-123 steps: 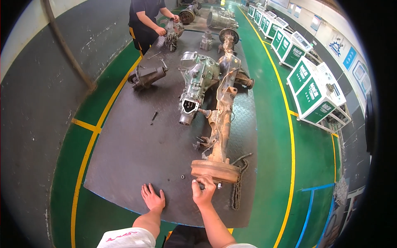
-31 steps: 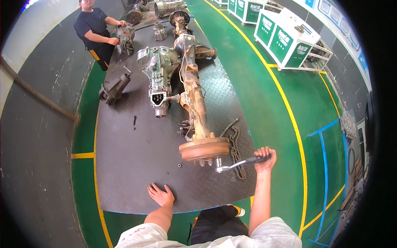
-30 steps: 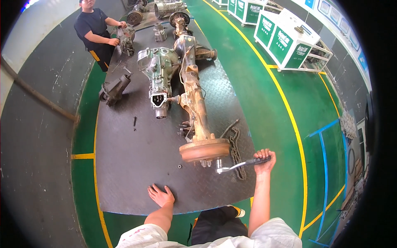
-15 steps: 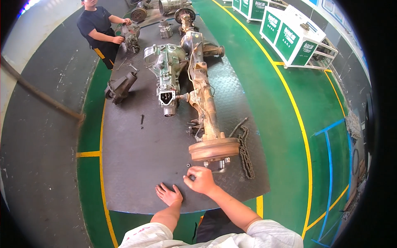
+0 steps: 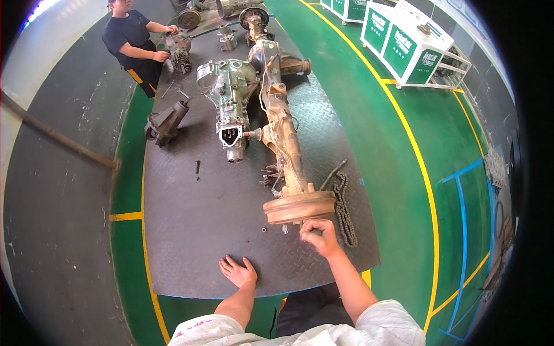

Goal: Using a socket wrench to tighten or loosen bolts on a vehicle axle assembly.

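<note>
Right hand [image 5: 319, 236], fingers curled, though I cannot tell around what, has shifted rightward to the rusty-brown round metal drum [image 5: 299, 209] toward the dark grey desk's [image 5: 190, 230] near-right corner, suggesting work at its face continues, while the left hand [image 5: 238, 272] lies spread at the near edge.

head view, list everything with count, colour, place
table: one, dark grey, centre
axle: one, rusty, table's right side
drum: one, rusty, axle's near end
gearbox: one, silver, left of axle
chain: one, dark, right of drum
housing: one, dark, table's left edge
bolt: one, black, table's left half
nut: one, grey, near drum
casting: one, grey, beyond gearbox
worker: one, dark top, far left
unit: one, grey, before worker
carts: at least two, white-green, upper right
floor: one, green, around table
left hand: one, bare, flat on table
right hand: one, bare, by drum
</note>
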